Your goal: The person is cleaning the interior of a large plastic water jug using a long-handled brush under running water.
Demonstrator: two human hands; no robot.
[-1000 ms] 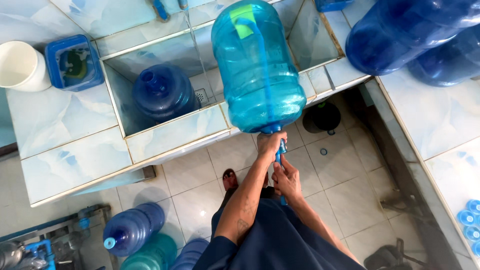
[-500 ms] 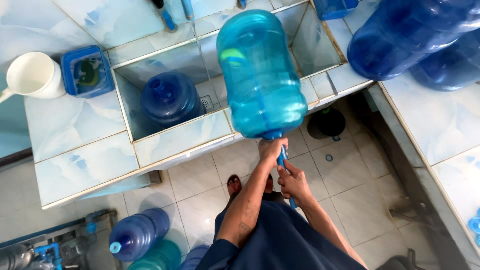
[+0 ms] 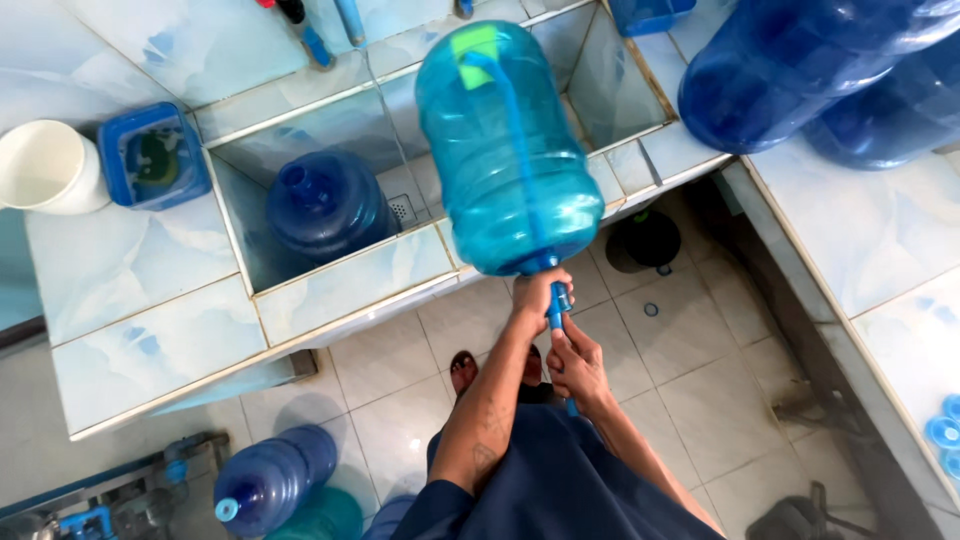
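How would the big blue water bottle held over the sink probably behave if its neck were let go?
The water bottle looks empty and see-through, so probably light for its size. Only the left hand grips its neck while it rests on the sink rim, so it would likely tip. Being round, it could roll.

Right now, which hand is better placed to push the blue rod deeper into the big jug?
Right, probably. The right hand is already wrapped around the blue rod just below the mouth, in line with it, while the left hand is busy gripping the neck of the jug.
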